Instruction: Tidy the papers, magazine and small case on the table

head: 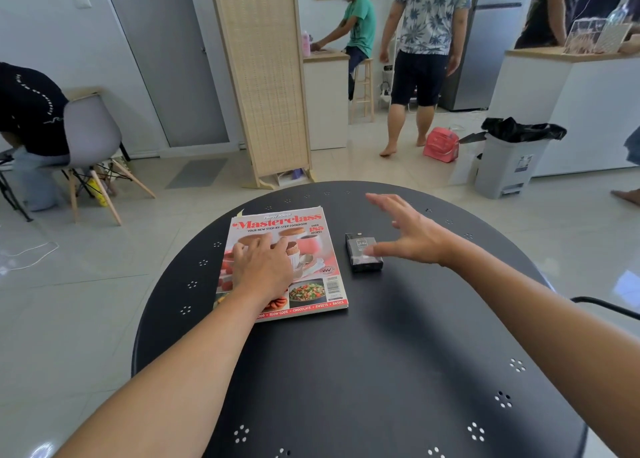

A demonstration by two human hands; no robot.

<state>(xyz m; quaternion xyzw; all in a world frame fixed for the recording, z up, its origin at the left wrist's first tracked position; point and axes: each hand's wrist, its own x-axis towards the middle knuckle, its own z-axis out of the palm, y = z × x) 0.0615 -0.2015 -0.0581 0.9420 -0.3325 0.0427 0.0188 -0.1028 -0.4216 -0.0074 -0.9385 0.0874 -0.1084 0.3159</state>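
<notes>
Magazine (282, 263), a cookbook with a red and pink cover, lies flat on a round black table (381, 371), under the left hand (263, 267). That hand is pressed palm down on the middle of the cover, fingers slightly spread, pinching nothing. A pale edge of paper (239, 213) peeks out from beneath the magazine's far left corner, beyond the fingertips, so any papers seem to be stacked under it. Just right of the magazine, between the two hands, sits a small dark case (363, 256), apart from the magazine's edge and a little askew to it. The right hand (412, 235) hovers at the case's right side, open wide with fingers spread and thumb stretched toward the case; whether the thumb touches the case cannot be told, and it grips nothing. As a judgement, the tidying looks well along: the papers and magazine appear gathered into one squared pile. What seems left is the case, which the right hand looks ready to take and set on or neatly beside the pile.
</notes>
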